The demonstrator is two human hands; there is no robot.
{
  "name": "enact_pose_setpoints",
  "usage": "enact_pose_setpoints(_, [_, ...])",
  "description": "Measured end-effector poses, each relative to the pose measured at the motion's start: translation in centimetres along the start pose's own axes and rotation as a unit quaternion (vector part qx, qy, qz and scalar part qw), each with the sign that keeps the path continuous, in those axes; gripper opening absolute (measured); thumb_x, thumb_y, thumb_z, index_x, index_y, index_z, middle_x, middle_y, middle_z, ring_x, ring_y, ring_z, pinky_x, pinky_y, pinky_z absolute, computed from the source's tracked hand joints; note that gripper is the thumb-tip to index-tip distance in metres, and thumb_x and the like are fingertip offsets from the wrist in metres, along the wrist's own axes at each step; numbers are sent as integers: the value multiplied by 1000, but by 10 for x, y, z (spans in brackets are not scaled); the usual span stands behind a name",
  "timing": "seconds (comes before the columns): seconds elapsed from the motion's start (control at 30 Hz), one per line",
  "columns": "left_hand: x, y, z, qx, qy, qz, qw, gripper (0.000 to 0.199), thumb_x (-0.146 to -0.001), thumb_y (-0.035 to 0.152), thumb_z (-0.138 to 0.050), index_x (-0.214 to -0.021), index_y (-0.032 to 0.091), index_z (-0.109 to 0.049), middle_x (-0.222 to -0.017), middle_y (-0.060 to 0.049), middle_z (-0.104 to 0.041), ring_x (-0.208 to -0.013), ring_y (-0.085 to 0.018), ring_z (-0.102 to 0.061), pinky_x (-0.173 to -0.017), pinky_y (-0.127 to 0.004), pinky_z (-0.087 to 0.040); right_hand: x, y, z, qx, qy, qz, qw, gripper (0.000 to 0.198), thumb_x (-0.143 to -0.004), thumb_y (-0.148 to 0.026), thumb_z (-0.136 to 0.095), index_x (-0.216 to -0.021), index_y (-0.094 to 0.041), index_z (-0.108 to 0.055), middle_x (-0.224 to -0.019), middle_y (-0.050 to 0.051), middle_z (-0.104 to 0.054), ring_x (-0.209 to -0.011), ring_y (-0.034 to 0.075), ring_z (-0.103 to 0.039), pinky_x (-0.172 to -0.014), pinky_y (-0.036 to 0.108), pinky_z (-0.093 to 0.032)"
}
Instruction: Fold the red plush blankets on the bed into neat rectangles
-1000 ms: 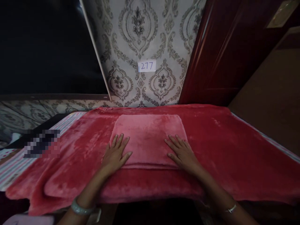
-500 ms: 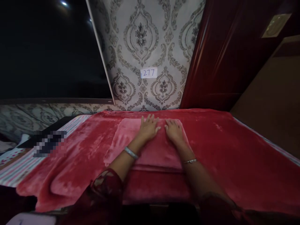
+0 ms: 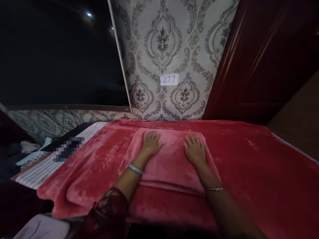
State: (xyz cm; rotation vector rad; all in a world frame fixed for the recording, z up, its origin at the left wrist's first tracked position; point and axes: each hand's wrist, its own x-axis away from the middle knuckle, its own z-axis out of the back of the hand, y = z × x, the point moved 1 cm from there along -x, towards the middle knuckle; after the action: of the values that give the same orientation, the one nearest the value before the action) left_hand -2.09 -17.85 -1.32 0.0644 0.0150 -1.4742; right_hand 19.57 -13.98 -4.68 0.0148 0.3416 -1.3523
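A folded pink plush cloth (image 3: 171,162) lies flat in the middle of a larger red plush blanket (image 3: 249,179). Its layered front edge faces me. My left hand (image 3: 151,144) rests palm down on the cloth's left part, fingers spread. On the right part lies my right hand (image 3: 195,151), also flat with its fingers apart. Neither hand grips anything. A wide bangle (image 3: 136,169) circles my left wrist and a thin bracelet (image 3: 214,189) my right.
A big dark television screen (image 3: 62,56) stands at the left. Behind is patterned wallpaper (image 3: 163,43) with a "277" label (image 3: 169,79). Dark red wood panelling (image 3: 259,59) rises at the right. Striped cloth (image 3: 37,174) shows at the left edge, and a pale object (image 3: 43,227) sits at lower left.
My hands have moved apart across the pink cloth, the left one leftward and the right one rightward, both slightly closer to me. The camera view has shifted left.
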Motion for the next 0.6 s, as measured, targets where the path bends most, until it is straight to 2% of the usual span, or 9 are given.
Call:
enact_pose_setpoints(0.17, [10,-57,4,23,-20,109,994,69,-99,57,-30,-158,22,-30,-168,-12,-20,-155,-32,-17,-120,-64,-21,0,0,-1,-7,-11,-4,1000,54,-103,-33,-31,-154,-20,-43,-162,9,-37,-149,30,-31,-117,50,-27])
enact_pose_setpoints(0.3, [12,-76,13,31,-11,176,984,67,-98,53,-34,-153,14,-40,-158,-23,-39,-146,-39,-37,-113,-64,-33,-1,1,0,-10,-18,-7,1000,54,-103,-34,-32,-153,-19,-44,-162,10,-37,-149,31,-31,-118,50,-27])
enact_pose_setpoints(0.37, [2,-78,23,27,-1,170,985,62,-98,50,-36,-147,12,-48,-153,-24,-45,-143,-40,-40,-112,-64,-32,-8,1,5,-14,-36,-9,999,54,-101,-34,-36,-152,-19,-45,-161,10,-39,-148,32,-33,-117,51,-28])
enact_pose_setpoints(0.47, [-26,-74,39,35,6,122,992,54,-99,46,-38,-141,18,-55,-151,-18,-51,-143,-33,-42,-118,-57,-28,-29,-2,22,-33,-57,7,998,54,-98,-32,-42,-150,-17,-48,-154,13,-49,-140,30,-44,-115,47,-33])
enact_pose_setpoints(0.6, [-63,-60,44,57,0,82,995,48,-97,51,-44,-131,23,-65,-137,-12,-65,-130,-27,-57,-114,-44,-36,-57,-12,38,-50,-56,6,997,51,-99,-34,-39,-146,-19,-53,-148,14,-55,-134,30,-51,-111,47,-36])
